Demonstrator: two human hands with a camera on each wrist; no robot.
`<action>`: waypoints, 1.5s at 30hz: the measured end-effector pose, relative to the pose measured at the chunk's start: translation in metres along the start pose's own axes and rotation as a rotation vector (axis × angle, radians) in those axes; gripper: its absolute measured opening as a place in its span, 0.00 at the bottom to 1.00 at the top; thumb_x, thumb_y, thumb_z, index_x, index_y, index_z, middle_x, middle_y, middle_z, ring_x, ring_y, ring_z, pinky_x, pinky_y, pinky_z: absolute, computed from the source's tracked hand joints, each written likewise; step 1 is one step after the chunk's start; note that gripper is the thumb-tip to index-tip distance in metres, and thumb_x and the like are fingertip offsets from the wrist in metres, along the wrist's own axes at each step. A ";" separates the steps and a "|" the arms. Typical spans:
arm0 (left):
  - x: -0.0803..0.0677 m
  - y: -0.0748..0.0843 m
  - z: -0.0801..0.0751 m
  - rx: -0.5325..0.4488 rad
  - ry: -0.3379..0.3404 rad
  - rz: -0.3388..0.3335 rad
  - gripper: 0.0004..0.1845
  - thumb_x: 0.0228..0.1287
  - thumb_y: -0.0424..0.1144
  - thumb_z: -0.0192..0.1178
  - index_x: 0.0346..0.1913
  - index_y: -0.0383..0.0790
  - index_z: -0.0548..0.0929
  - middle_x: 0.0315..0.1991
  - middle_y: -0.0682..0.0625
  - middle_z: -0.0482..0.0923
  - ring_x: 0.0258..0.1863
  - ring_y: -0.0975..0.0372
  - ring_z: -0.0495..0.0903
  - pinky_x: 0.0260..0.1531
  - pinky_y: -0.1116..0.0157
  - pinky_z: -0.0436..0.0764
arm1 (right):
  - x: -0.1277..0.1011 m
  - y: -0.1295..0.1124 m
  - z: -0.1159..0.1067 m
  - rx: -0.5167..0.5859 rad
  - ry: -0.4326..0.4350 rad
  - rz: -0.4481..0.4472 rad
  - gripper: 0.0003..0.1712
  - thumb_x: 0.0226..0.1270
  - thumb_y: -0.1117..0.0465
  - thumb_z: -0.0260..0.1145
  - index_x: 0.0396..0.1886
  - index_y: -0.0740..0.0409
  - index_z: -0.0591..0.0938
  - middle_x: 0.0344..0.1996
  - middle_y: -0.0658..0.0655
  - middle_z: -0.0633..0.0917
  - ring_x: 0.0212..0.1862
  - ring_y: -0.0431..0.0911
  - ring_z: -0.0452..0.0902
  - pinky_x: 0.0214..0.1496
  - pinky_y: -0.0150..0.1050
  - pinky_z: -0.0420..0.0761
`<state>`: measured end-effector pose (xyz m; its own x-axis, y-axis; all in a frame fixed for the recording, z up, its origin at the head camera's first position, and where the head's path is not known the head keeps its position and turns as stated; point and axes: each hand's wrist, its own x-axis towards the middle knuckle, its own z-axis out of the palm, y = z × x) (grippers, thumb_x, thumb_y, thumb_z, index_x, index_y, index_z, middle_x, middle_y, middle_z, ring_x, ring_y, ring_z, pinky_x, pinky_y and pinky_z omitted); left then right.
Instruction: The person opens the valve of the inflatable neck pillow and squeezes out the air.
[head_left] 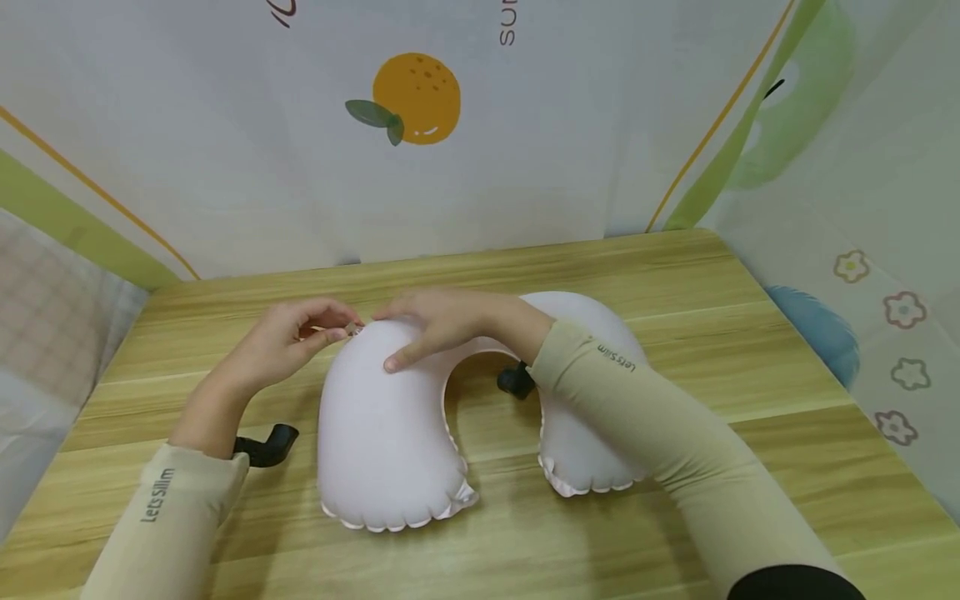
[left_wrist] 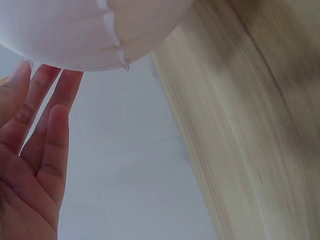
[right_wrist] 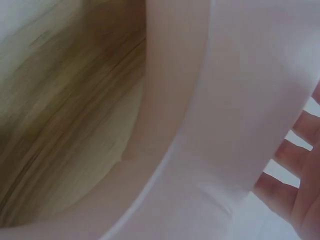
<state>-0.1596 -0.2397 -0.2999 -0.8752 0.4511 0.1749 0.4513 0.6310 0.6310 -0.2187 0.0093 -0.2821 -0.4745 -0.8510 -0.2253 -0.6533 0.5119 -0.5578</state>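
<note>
A pale pink inflatable U-shaped neck pillow (head_left: 382,425) lies on the wooden table, puffed up, with its two scalloped ends toward me. At the far left of its curve my left hand (head_left: 288,337) pinches a small clear air valve (head_left: 353,329) between thumb and fingertips. In the left wrist view the left hand (left_wrist: 35,145) reaches up to the pillow's rounded underside (left_wrist: 90,45), its other fingers extended. My right hand (head_left: 442,321) rests on top of the same lobe, thumb spread toward me. The right wrist view has its fingers (right_wrist: 275,192) along the pillow's edge.
The wooden table (head_left: 757,358) runs back to a printed curtain (head_left: 525,167). Black camera mounts jut from the left wrist (head_left: 270,446) and below the right wrist (head_left: 516,381). A blue rounded object (head_left: 813,333) shows beyond the table's right edge.
</note>
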 end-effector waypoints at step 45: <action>0.003 -0.004 0.000 0.013 -0.041 0.015 0.06 0.65 0.28 0.63 0.42 0.39 0.81 0.45 0.45 0.86 0.48 0.49 0.86 0.44 0.72 0.83 | 0.004 0.000 0.007 0.035 -0.029 0.002 0.47 0.67 0.38 0.63 0.79 0.50 0.57 0.77 0.53 0.63 0.77 0.46 0.57 0.78 0.44 0.61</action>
<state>-0.1642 -0.2409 -0.3016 -0.8604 0.4862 0.1529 0.4669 0.6316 0.6189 -0.2158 0.0052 -0.2885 -0.4581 -0.8532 -0.2494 -0.6313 0.5098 -0.5845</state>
